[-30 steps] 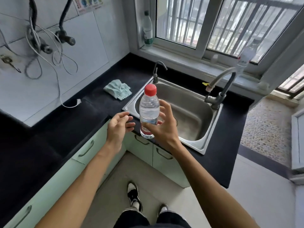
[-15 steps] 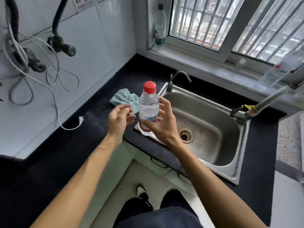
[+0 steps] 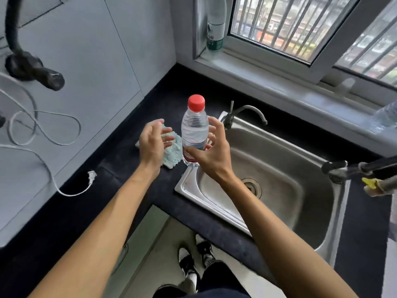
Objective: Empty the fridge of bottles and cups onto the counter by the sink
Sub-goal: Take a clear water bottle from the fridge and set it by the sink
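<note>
A clear water bottle (image 3: 194, 127) with a red cap and a red label stands upright, its base at the left rim of the steel sink (image 3: 279, 168), where the black counter (image 3: 133, 168) begins. My right hand (image 3: 212, 155) wraps it loosely, thumb across the front and fingers behind. My left hand (image 3: 152, 145) hovers just left of the bottle with its fingers apart, holding nothing. No fridge or cup is in view.
A light blue cloth (image 3: 173, 155) lies on the counter under my left hand. A small tap (image 3: 245, 112) rises at the sink's back, and a larger faucet (image 3: 354, 168) stands on the right. A green-labelled bottle (image 3: 216, 24) is on the windowsill. White cable (image 3: 43, 136) hangs on the wall.
My right hand has carried the bottle forward and down from above the sink's front edge to the sink's left rim. My left hand moved along beside it, over the cloth.
</note>
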